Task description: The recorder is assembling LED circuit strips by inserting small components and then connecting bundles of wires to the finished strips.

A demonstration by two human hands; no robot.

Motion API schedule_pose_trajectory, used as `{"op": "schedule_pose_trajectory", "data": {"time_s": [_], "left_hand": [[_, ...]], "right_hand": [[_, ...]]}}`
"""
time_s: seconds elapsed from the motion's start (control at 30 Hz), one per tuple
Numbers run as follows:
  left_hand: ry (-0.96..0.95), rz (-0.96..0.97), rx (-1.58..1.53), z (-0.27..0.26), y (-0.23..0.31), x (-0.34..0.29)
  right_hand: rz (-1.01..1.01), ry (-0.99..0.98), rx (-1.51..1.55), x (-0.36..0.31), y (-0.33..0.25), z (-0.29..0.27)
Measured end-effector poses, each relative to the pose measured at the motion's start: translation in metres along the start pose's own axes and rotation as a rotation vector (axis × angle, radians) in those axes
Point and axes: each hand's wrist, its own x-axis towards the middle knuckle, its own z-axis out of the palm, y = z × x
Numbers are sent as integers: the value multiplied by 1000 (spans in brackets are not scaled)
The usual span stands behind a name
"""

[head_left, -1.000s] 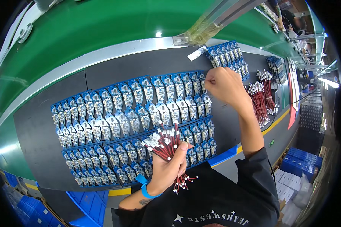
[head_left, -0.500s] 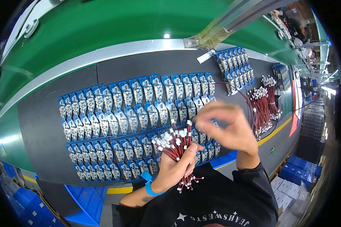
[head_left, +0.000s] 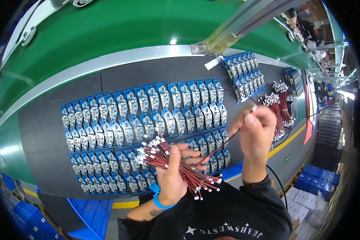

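My left hand [head_left: 173, 176] is closed around a bundle of short red and black cables [head_left: 196, 179] with white plug ends. The plugs fan out above the thumb and below the palm. Off to its right, my right hand [head_left: 254, 134] pinches a single cable [head_left: 215, 152] near one white plug [head_left: 253, 107]. That cable slants down toward the fingers of my left hand. Beneath both hands, rows of blue circuit boards [head_left: 126, 130] lie in panels on a black mat [head_left: 42, 132]. Part of the lower rows is hidden behind my left hand and the bundle.
More red cable bundles [head_left: 283, 105] lie to the right. Smaller board panels [head_left: 244, 74] sit at the back, near a metal post [head_left: 244, 28] fixed to the rail. A blue bin [head_left: 94, 214] is below the table's left front. A black cord [head_left: 279, 182] hangs beside my right arm.
My right hand has moved right, away from the bundle, and a single cable now shows in its pinch. The bundle in my left hand has tilted left at its top and is fanned out more.
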Motion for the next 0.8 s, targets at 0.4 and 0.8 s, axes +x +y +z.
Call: {"op": "schedule_pose_trajectory", "data": {"time_s": [0.4, 0.8], "left_hand": [[-18, 60, -166, -13, -1, 1], [-132, -36, -17, -12, 1, 0]], "right_hand": [[-82, -290, -1083, 79, 10, -31], [-173, -650, -1605, 83, 20, -36]]}}
